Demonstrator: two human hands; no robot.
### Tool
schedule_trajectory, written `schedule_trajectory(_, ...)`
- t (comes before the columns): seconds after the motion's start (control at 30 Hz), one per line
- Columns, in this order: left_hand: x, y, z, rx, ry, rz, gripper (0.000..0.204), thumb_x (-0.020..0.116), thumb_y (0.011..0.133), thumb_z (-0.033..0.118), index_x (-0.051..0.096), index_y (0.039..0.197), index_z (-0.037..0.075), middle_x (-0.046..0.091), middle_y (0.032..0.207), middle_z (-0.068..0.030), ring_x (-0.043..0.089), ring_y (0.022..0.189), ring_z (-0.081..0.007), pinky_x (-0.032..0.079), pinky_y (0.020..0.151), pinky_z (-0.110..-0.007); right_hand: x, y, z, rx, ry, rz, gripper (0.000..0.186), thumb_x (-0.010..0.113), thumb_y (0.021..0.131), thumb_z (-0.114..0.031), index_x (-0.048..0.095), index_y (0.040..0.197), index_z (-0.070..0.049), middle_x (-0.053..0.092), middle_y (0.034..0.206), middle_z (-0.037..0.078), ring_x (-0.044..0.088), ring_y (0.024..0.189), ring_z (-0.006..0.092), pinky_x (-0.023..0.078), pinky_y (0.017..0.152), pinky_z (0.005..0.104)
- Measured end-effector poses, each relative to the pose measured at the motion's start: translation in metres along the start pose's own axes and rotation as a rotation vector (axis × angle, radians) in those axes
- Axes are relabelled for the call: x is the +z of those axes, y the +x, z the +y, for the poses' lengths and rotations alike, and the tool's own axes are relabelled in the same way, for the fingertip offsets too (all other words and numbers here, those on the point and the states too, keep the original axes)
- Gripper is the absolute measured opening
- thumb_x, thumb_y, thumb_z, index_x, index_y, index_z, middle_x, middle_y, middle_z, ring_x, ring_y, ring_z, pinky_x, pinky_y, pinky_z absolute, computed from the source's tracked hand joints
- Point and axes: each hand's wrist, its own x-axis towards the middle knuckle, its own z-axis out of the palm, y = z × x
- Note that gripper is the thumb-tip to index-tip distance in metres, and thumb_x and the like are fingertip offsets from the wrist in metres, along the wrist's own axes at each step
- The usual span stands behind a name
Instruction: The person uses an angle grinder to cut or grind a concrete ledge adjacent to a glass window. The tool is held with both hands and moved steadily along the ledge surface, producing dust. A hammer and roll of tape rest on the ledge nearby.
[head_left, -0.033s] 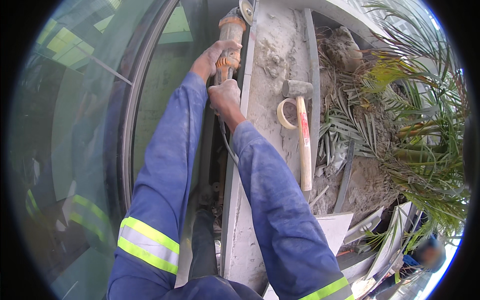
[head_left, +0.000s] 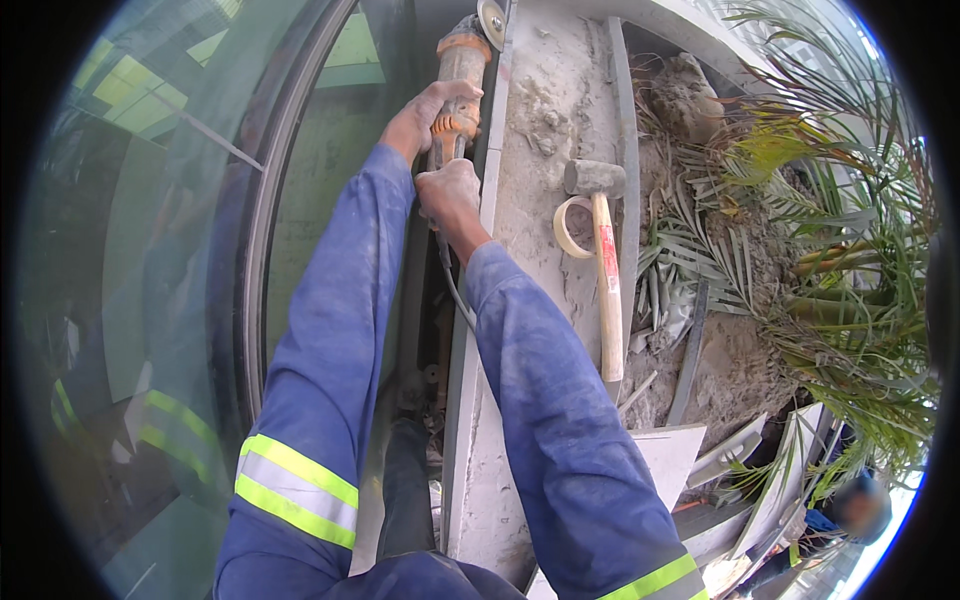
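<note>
An orange and grey angle grinder point(head_left: 463, 62) stretches away from me at the top centre, dusty all over. Its round disc point(head_left: 492, 22) is at the far end, against the edge of the ledge. My left hand point(head_left: 430, 115) wraps around the middle of the body. Behind it, my right hand point(head_left: 452, 197) is closed around the rear handle, and a grey cord point(head_left: 455, 282) runs down from there. On the dusty ledge point(head_left: 530, 350) to the right lie a rubber mallet point(head_left: 608, 275) with a wooden handle and a roll of masking tape point(head_left: 565, 238) touching it.
Tall glass panes point(head_left: 180, 250) with a dark frame point(head_left: 262, 200) stand close on my left. Right of the ledge is a soil bed with a rock point(head_left: 686, 100), palm fronds point(head_left: 860, 220) and loose boards point(head_left: 665, 455). Another person point(head_left: 850, 515) is at the lower right.
</note>
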Motion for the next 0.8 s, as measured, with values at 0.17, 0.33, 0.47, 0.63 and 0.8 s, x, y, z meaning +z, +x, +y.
schedule_trajectory(0.17,0.001,0.004,0.004,-0.003,0.007,0.009,0.050,0.085,0.067,0.027,0.060,0.105,0.005,0.065,0.082,-0.0084,0.066,0.064,-0.0202,0.061,0.061,-0.037,-0.001,0.004,-0.004,-0.002,0.004,-0.001,0.028,0.062,0.082,-0.006,0.069,0.100,0.014,0.070,0.102,0.035,0.071,0.102,0.0454,0.057,0.087,0.0466)
schedule_trajectory(0.33,0.002,0.004,0.003,-0.004,-0.008,0.017,0.052,0.085,0.066,0.026,0.060,0.106,0.004,0.065,0.083,-0.0087,0.066,0.064,-0.0200,0.062,0.062,-0.037,0.005,0.010,0.004,-0.054,-0.016,0.106,0.022,0.071,0.076,-0.011,0.069,0.082,0.010,0.070,0.071,0.018,0.073,0.062,0.0276,0.058,0.055,0.0387)
schedule_trajectory(0.47,0.000,0.001,0.004,-0.020,-0.007,0.008,0.052,0.085,0.066,0.026,0.060,0.106,0.004,0.065,0.083,-0.0086,0.067,0.064,-0.0202,0.062,0.063,-0.038,0.005,0.006,0.002,-0.044,-0.023,0.090,0.023,0.069,0.078,-0.010,0.069,0.088,0.011,0.071,0.082,0.024,0.072,0.076,0.0338,0.058,0.066,0.0411)
schedule_trajectory(0.63,-0.004,0.001,0.001,0.016,0.013,0.026,0.056,0.086,0.069,0.030,0.059,0.109,0.002,0.068,0.085,-0.0128,0.069,0.064,-0.0231,0.060,0.060,-0.039,0.000,-0.001,-0.003,-0.001,0.004,-0.004,0.028,0.064,0.082,-0.007,0.069,0.100,0.014,0.070,0.103,0.035,0.071,0.102,0.0459,0.057,0.088,0.0467)
schedule_trajectory(0.8,-0.004,0.003,0.000,0.010,0.014,-0.003,0.057,0.085,0.070,0.031,0.059,0.110,0.000,0.068,0.085,-0.0136,0.070,0.064,-0.0239,0.061,0.060,-0.039,0.007,0.005,0.006,-0.057,-0.052,0.107,0.026,0.072,0.075,-0.014,0.071,0.086,0.010,0.073,0.078,0.022,0.075,0.070,0.0303,0.060,0.061,0.0398)
